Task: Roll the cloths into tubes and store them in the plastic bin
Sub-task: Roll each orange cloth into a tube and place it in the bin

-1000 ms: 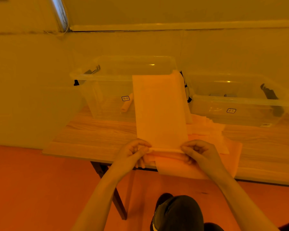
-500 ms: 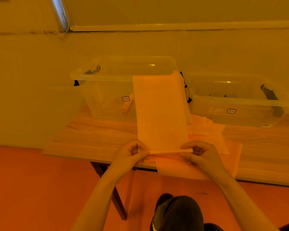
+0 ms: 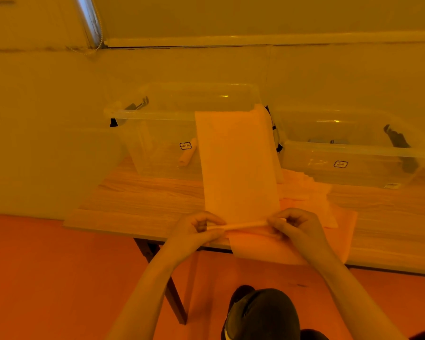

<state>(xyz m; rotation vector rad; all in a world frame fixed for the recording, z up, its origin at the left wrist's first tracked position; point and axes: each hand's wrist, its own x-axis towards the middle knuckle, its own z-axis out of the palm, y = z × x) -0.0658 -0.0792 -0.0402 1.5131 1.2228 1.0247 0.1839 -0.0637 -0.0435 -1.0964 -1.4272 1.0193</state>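
Observation:
A long pale cloth [image 3: 238,165] lies lengthwise on the wooden table [image 3: 142,200], its far end draped up against the clear plastic bin [image 3: 157,114]. Its near edge is rolled into a thin tube [image 3: 243,225]. My left hand [image 3: 196,231] pinches the tube's left end and my right hand [image 3: 297,229] pinches its right end. One rolled cloth [image 3: 188,154] lies inside the bin. More flat cloths [image 3: 304,190] are stacked under and to the right of the one I hold.
A second clear bin [image 3: 353,150] stands at the back right on the table. A wall runs close behind both bins. One cloth [image 3: 268,251] hangs over the table's near edge. A dark table leg [image 3: 167,283] stands below. The floor is orange.
The near edge of the cloth has been rolled a little tighter and farther away from me; both hands shifted slightly forward with it.

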